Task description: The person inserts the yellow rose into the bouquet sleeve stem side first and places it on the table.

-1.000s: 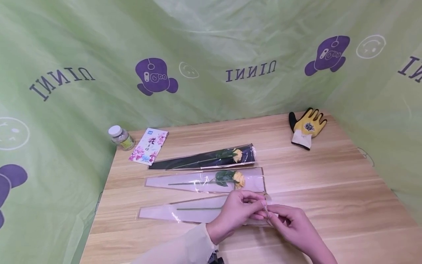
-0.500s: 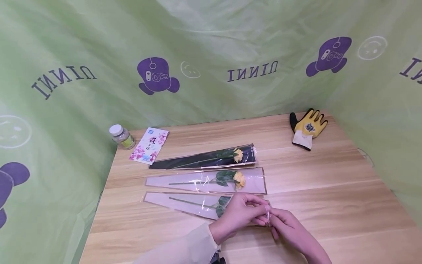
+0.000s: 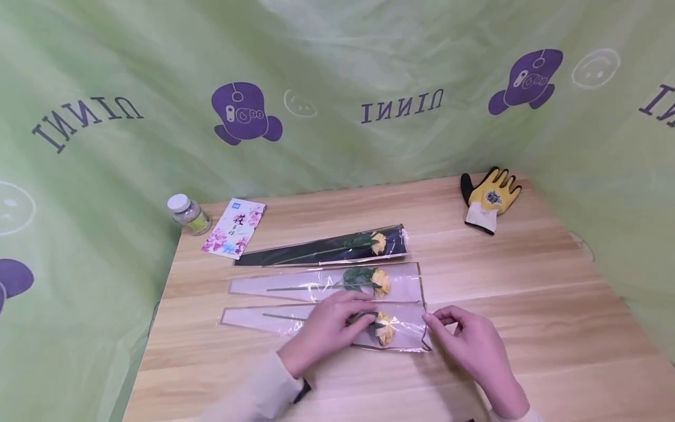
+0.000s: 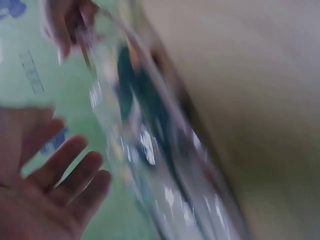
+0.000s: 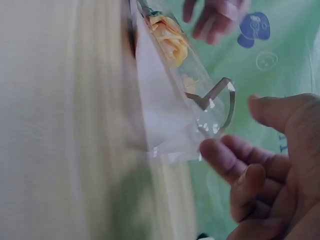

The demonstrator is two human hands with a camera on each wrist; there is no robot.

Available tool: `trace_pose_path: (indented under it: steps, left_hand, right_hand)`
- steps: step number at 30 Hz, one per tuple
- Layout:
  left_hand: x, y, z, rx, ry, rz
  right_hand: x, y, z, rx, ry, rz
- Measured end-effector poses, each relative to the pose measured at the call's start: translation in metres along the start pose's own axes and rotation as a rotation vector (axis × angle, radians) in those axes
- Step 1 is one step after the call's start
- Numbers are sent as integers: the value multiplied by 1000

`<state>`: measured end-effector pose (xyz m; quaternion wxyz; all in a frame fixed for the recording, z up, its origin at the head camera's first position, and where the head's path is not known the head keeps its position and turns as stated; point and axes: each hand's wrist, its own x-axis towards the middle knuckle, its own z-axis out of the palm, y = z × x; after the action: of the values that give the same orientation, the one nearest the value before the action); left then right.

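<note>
Nearest to me on the table lies a yellow rose in a clear flower sleeve with a white back. My left hand is over the middle of this sleeve, its fingers spread and apart from it in the left wrist view. At the sleeve's wide end is my right hand. In the right wrist view, its thumb and index finger stand apart, with the index fingertip right at the dark-bordered film edge. Behind lie a second rose in a white-backed sleeve and a third in a black-backed sleeve.
A white-capped jar stands at the back left corner, beside a floral-printed packet. A yellow and black work glove lies at the back right. Green printed curtain surrounds the wooden table.
My hands have come apart from the sleeve's wide end, which they pinched together. The left moved to the left, uncovering the rose; the sleeve now lies flatter, in line with the others.
</note>
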<state>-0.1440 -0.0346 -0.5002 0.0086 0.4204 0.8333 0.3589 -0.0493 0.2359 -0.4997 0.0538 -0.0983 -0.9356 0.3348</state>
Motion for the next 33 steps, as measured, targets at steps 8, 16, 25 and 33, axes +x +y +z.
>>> trace_pose_path:
  steps: [8,16,25,33]
  left_hand:
    - [-27,-16,-10,274,-276,126]
    - [-39,-12,-2,294,-305,120]
    - [-47,-10,-1,373,-293,124]
    - [-44,-8,0,425,-193,153]
  right_hand:
    - [12,6,-16,52,-188,52]
    - [19,27,-25,622,-427,198]
    - [12,24,-23,546,-392,211]
    - [13,20,-25,375,-280,188]
